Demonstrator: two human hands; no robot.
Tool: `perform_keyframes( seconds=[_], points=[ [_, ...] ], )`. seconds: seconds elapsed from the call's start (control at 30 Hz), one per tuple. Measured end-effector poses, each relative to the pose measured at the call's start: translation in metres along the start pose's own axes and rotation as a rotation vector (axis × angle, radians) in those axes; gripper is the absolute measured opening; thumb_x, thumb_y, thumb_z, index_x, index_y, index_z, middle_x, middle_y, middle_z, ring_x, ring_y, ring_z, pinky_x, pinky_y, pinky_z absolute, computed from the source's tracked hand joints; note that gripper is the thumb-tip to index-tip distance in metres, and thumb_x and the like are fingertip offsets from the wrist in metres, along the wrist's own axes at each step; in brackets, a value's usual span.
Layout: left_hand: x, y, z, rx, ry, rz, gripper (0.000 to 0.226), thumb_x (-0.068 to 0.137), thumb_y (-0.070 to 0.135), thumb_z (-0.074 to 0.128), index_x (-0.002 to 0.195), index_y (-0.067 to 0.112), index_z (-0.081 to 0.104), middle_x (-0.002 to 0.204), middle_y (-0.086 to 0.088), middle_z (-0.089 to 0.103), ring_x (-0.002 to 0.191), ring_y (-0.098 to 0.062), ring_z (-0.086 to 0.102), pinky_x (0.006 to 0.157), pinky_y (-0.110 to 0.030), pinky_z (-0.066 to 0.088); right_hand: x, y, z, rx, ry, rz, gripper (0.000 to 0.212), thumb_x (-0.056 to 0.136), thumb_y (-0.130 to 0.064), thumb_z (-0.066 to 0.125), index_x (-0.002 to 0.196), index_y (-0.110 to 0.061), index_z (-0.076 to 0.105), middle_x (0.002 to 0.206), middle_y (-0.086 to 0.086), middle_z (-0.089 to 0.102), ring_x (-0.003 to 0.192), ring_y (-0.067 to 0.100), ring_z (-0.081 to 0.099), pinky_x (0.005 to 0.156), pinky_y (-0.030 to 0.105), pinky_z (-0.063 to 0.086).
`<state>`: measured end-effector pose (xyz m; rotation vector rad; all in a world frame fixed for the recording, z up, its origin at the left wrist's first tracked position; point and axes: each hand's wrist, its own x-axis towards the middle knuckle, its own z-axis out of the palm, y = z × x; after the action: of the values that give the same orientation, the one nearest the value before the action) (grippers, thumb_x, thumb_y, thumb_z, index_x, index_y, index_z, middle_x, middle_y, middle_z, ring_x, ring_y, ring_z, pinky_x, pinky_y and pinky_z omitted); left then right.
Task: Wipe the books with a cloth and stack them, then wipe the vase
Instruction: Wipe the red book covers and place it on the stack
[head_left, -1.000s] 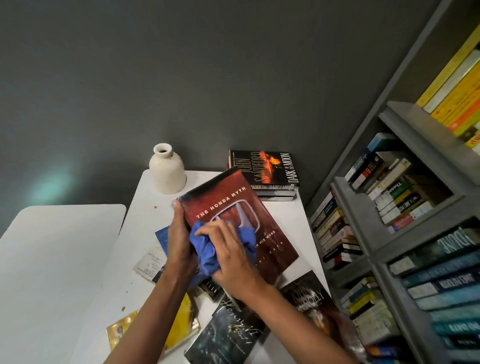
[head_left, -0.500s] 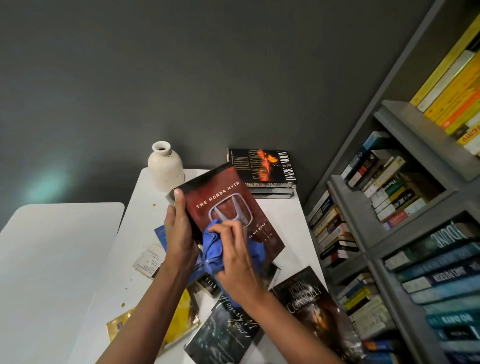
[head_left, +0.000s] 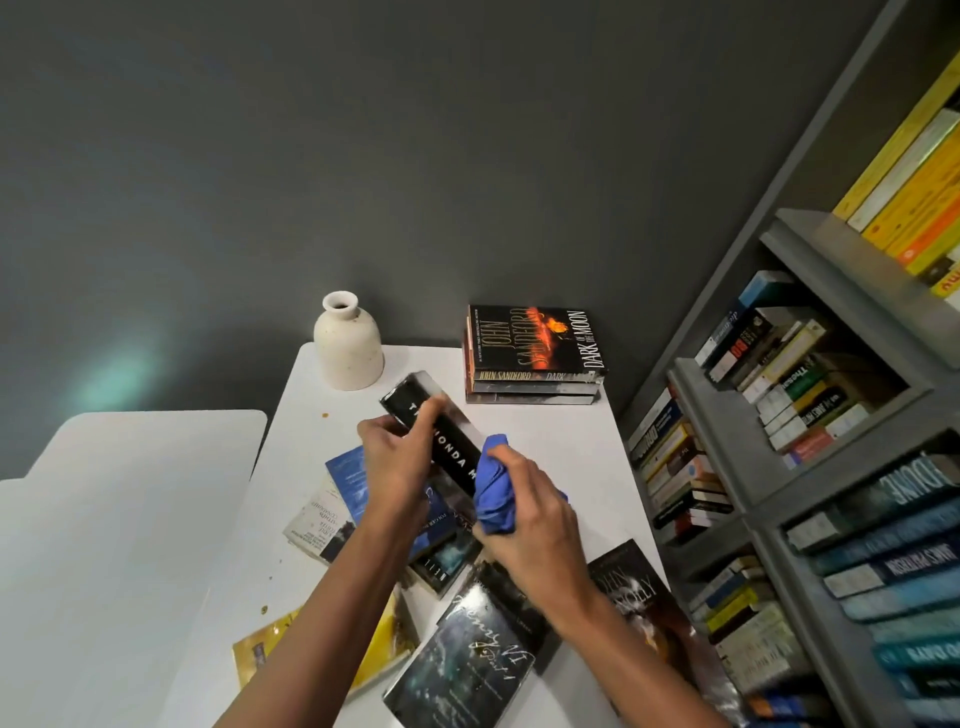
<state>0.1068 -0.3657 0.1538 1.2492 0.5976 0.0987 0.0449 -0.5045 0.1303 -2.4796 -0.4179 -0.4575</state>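
Observation:
My left hand (head_left: 397, 457) grips the Honda Myth book (head_left: 449, 447), turned on edge so its black spine faces me above the white table (head_left: 561, 452). My right hand (head_left: 535, 514) holds a bunched blue cloth (head_left: 493, 496) against the spine's near end. A cream vase (head_left: 347, 343) stands at the table's far left corner. A stack of three books (head_left: 535, 358) topped by a John Sandford novel lies at the far right. Several loose books (head_left: 467, 665) are spread on the near part of the table under my arms.
A grey bookshelf (head_left: 779, 415) packed with books runs along the right side, close to the table edge. A second white table (head_left: 104, 519) adjoins on the left. A dark grey wall stands behind the vase and the stack.
The Honda Myth book has turned from cover-up to spine-up in my left hand. The cloth in my right hand has shifted from the cover to the spine.

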Motion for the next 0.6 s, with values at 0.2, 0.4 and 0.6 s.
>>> perform_keyframes(
  seconds=[0.2, 0.4, 0.6],
  points=[
    [-0.002, 0.016, -0.003, 0.011, -0.15, -0.002, 0.084, 0.066, 0.056, 0.078, 0.124, 0.003, 0.047, 0.113, -0.014, 0.063, 0.095, -0.017, 0.069, 0.066, -0.045, 0.061, 0.02, 0.001, -0.032, 0.191, -0.061, 0.114, 0.08, 0.064, -0.011, 0.084, 0.126, -0.031, 0.039, 0.101, -0.008, 0.062, 0.085, 0.011, 0.063, 0.073, 0.027, 0.056],
    [0.025, 0.063, -0.031, 0.501, -0.203, 0.537, 0.059, 0.074, 0.071, 0.063, 0.112, 0.026, 0.054, 0.122, 0.004, 0.055, 0.104, -0.012, 0.053, 0.085, -0.032, 0.049, 0.048, 0.015, -0.091, 0.517, -0.285, 0.213, 0.069, 0.067, -0.001, 0.082, 0.117, -0.033, 0.048, 0.086, -0.005, 0.065, 0.077, 0.003, 0.066, 0.069, 0.016, 0.051],
    [0.021, 0.086, -0.025, 0.641, -0.823, 0.382, 0.067, 0.054, 0.096, 0.045, 0.078, 0.04, 0.074, 0.081, 0.021, 0.071, 0.079, 0.007, 0.065, 0.073, -0.008, 0.048, 0.065, 0.038, -0.114, 0.729, -0.473, 0.232, 0.064, 0.067, 0.008, 0.08, 0.119, -0.018, 0.053, 0.101, -0.002, 0.063, 0.091, 0.007, 0.065, 0.082, 0.016, 0.047]
  ],
)
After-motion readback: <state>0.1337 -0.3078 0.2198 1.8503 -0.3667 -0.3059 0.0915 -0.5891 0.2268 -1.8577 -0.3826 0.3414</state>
